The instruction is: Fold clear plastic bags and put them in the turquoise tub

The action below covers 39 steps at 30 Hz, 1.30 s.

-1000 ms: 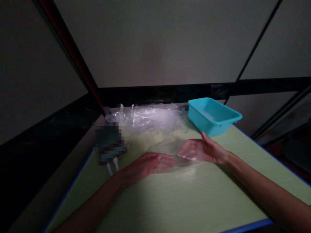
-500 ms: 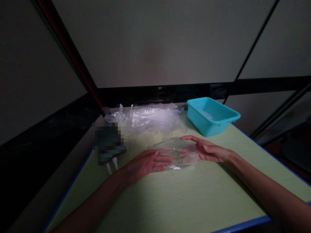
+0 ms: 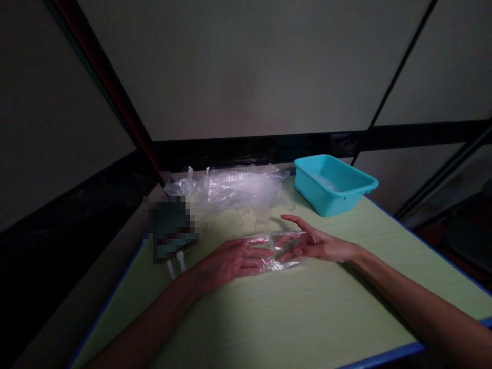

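A small clear plastic bag (image 3: pixel 274 264) lies crumpled between my two hands, low over the middle of the table. The fingers of my left hand (image 3: pixel 234 260) are stretched out and spread against the bag's left part, with nothing pinched. From the right, my right hand (image 3: pixel 321 246) has its thumb bent over the bag's right end and lower fingers behind or under the film, while its index finger points out above. Behind the hands, a pile of clear plastic bags (image 3: pixel 246 187) spreads over the table's back.
A turquoise basin (image 3: pixel 334 205) stands at the back right of the green table (image 3: pixel 246 328) with blue edging. At the left sits a pixelated dark object (image 3: pixel 171 225) with two white strips (image 3: pixel 176 264) beside it. Wall panels rise behind the table.
My right hand has moved left and its thumb has come down onto the bag. The bag is now more crumpled and narrower. My left hand has hardly moved.
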### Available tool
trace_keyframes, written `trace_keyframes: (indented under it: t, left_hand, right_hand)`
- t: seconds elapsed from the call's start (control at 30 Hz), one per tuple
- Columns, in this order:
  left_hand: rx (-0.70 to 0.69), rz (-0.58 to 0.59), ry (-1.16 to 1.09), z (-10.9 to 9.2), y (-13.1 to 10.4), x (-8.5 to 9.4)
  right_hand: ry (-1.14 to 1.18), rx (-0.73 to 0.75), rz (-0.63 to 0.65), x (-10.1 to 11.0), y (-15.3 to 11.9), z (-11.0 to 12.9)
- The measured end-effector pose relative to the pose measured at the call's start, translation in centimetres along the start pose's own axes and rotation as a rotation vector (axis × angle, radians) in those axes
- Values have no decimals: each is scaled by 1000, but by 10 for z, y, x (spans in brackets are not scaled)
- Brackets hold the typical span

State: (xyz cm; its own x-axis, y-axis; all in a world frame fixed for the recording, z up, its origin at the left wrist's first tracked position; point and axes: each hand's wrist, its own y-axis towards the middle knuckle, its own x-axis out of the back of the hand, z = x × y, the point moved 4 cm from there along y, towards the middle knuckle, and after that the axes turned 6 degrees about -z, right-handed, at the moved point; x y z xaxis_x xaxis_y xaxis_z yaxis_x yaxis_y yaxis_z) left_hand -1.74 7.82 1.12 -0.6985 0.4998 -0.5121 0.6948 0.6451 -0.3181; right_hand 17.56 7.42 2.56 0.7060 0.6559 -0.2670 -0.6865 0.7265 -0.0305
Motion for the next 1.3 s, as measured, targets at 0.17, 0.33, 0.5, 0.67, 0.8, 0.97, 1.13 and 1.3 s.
trace_keyframes:
  t: [0.17,0.33,0.5,0.67,0.8,0.97,1.13,1.3]
  left_hand:
    - [18,10,-15,2,0,-1]
    - [51,25,-28,5,-1,-1]
    - [59,22,-12,5,-3,2]
    - [57,62,-8,2,-5,1]
    - [58,139,15,4,-5,1]
    - [29,217,70,3,-9,-3]
    - [-122,66,103,-7,-8,-4]
    - [-318,-292,98,-18,-7,-1]
  right_hand:
    - [31,-46,4,-1,-1,-4]
    - [-21,-97,4,3,-1,-9]
    - [-7,-52,17,3,-3,-1]
    - [-35,28,-20,8,-4,10]
    - [-104,118,-86,15,-1,14]
    - [-183,111,-119,13,-1,17]
    - [-226,81,-147,13,0,16]
    - [-249,84,-188,20,3,9]
